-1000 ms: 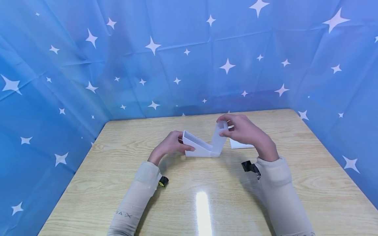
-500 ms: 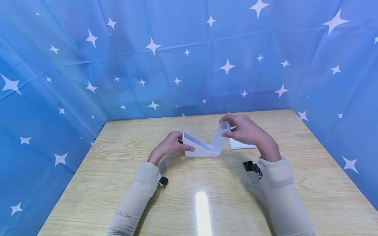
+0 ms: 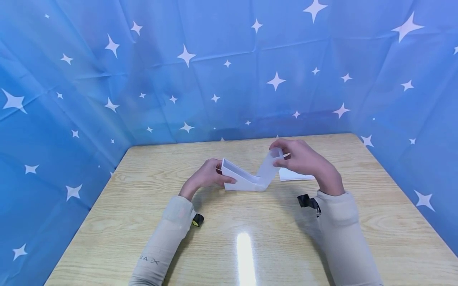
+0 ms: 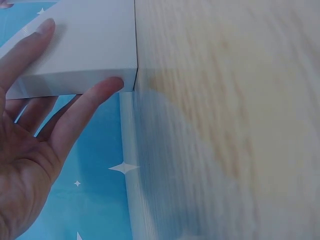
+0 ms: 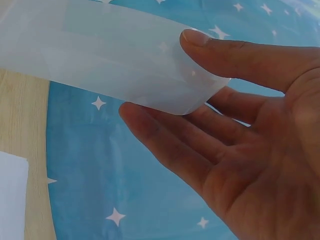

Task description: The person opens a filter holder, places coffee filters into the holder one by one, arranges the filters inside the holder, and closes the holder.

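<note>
In the head view a white, slant-topped open box (image 3: 240,178) rests on the table. My left hand (image 3: 211,173) grips its tall left end between thumb and fingers; the left wrist view shows the thumb on one broad face of the box and fingers at its edge. A translucent plastic sleeve (image 3: 269,169) leans up to the right, its lower end meeting the low end of the box. Whether it wraps around that end I cannot tell. My right hand (image 3: 302,159) pinches the sleeve's upper end, thumb on the near face and fingers behind.
A flat white piece (image 3: 295,174) like paper or card lies on the wooden table (image 3: 222,246) behind the right hand. Blue cloth (image 3: 229,79) with white stars hangs behind and beside the table. Black straps sit near both cuffs.
My right hand has moved slightly to the right, tilting the sleeve's upper end further over. The left hand and the white box have stayed in place.
</note>
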Demonstrator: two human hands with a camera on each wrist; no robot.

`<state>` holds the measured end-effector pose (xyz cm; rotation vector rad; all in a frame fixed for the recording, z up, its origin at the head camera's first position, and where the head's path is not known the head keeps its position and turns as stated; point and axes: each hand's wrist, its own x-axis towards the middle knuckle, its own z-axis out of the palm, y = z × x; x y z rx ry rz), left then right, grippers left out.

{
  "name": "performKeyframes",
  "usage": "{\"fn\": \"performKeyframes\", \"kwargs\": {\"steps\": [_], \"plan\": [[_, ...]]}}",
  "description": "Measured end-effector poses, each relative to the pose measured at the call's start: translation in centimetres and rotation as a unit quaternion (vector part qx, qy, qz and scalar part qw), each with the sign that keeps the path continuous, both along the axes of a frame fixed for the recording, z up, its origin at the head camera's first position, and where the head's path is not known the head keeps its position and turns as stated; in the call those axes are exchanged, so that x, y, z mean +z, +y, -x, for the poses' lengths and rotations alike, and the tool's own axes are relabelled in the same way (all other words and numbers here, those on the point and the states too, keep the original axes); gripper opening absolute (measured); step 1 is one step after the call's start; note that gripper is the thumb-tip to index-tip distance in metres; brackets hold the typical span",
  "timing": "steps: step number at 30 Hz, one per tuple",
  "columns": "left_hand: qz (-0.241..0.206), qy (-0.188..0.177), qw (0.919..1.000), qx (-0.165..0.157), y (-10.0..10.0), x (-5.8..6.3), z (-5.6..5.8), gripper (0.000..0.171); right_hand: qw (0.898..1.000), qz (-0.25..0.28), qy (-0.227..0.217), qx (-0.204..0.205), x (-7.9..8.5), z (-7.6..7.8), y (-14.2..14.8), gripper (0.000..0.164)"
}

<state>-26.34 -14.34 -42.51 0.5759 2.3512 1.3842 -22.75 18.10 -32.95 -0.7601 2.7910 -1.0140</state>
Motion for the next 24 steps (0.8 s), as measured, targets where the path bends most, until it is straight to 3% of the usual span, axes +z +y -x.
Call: {"fn": "performKeyframes", "kwargs": {"steps": [24], "plan": [[-0.003,-0.004,1.0,0.002,0.0,0.2,-0.2,0.039,1.0,-0.013,-0.013,0.005,-0.1,0.2,1.1,0.035]]}}
